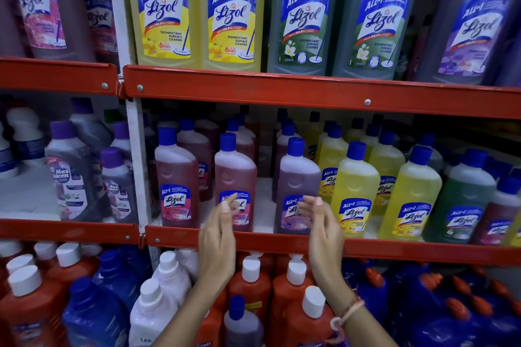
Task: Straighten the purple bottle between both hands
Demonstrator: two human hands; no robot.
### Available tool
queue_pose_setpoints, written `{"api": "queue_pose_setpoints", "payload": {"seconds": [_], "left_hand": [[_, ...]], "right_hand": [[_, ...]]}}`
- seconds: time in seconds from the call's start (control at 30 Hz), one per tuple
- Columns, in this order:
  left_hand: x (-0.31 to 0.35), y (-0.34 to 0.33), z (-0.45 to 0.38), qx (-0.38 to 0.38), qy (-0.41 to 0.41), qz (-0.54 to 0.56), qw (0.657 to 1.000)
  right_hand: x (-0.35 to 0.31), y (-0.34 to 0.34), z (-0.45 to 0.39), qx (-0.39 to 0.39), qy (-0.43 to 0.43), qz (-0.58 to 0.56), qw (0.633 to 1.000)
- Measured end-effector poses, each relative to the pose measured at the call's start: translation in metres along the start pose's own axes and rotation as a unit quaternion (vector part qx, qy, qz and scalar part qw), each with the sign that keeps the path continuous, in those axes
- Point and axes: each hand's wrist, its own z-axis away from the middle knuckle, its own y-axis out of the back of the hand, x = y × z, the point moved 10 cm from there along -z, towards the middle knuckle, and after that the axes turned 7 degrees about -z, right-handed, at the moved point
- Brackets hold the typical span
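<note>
Both the left hand (218,236) and the right hand (320,229), fingers loosely spread and holding nothing, hover at lower centre before the pink bottle (235,180) and purple bottle (297,186); probably best to grasp a body squarely below the shoulder.

Red shelf rail (282,87) w/ silver screws = landmark. Above it: two pale yellow bottles (197,8), blue/white/yellow labels; right of those, two grey-green bottles (344,14), blue/green labels w/ white flower; far right a purple bottle (473,17). Below rail: pink-red bottle (235,175) w/ blue cap, lilac bottle (298,177) w/ blue cap, then yellow bottles (355,177), blue caps too. Further below: orange-red bottles (251,284) w/ white caps, dark blue ones w/ orange caps. Pink thread bracelet (349,311) on wrist.
</note>
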Motion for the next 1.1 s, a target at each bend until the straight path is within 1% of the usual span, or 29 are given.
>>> {"api": "queue_pose_setpoints", "payload": {"seconds": [0.07, 0.1, 0.17, 0.23, 0.4, 0.47, 0.57, 0.63, 0.77, 0.93, 1.0, 1.1], "left_hand": [[-0.008, -0.03, 0.001, -0.065, 0.042, 0.021, 0.997], [-0.01, -0.045, 0.003, -0.098, 0.063, 0.026, 0.993], [-0.009, -0.069, 0.009, -0.153, 0.092, 0.027, 0.984], [-0.006, -0.085, 0.013, -0.2, 0.109, 0.006, 0.974], [0.003, -0.102, 0.016, -0.256, 0.099, -0.043, 0.961], [-0.001, -0.105, 0.016, -0.273, 0.095, -0.059, 0.956], [-0.006, -0.106, 0.016, -0.289, 0.091, -0.068, 0.951], [-0.005, -0.105, 0.015, -0.284, 0.086, -0.072, 0.952], [-0.009, -0.101, 0.012, -0.257, 0.076, -0.101, 0.958], [-0.012, -0.102, 0.011, -0.251, 0.083, -0.095, 0.96], [-0.012, -0.102, 0.011, -0.253, 0.082, -0.097, 0.959], [-0.015, -0.103, 0.011, -0.254, 0.082, -0.107, 0.958]], "right_hand": [[0.008, 0.019, -0.006, 0.026, 0.004, 0.032, 0.999], [0.015, 0.025, -0.01, 0.023, -0.014, 0.057, 0.998], [0.03, 0.026, -0.015, -0.01, -0.078, 0.085, 0.993], [0.035, 0.02, -0.018, -0.054, -0.108, 0.094, 0.988], [0.044, -0.006, -0.017, -0.121, -0.139, 0.106, 0.977], [0.048, -0.012, -0.017, -0.129, -0.133, 0.118, 0.976], [0.052, -0.013, -0.018, -0.123, -0.122, 0.122, 0.977], [0.054, -0.014, -0.017, -0.128, -0.122, 0.114, 0.978], [0.067, -0.017, -0.02, -0.147, -0.148, 0.077, 0.975], [0.092, -0.017, -0.025, -0.152, -0.182, 0.048, 0.97], [0.102, -0.017, -0.028, -0.157, -0.19, 0.049, 0.968], [0.097, -0.017, -0.027, -0.16, -0.187, 0.059, 0.967]]}}
